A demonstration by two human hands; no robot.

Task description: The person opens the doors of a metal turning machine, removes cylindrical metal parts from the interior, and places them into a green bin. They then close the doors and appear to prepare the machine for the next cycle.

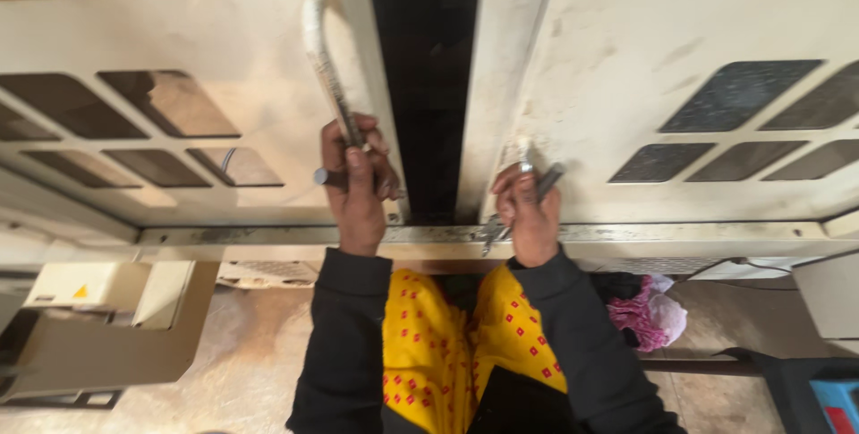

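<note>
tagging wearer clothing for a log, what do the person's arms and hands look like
Both arms are in long black sleeves reaching to the wrists, with snug cuffs. The left hand and right hand are bare, with no gloves. No watch or bracelet shows. Between the sleeves hangs a yellow cloth with small red square prints.

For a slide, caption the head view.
Left hand grips a curved handle; right hand holds a metal tool against cream cabinet.

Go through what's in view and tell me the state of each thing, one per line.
Left hand: closed around the handle.
Handle: fixed to the left unit, gripped at its lower end.
Right hand: closed on a metal tool.
Two units: apart, dark gap between.
</note>
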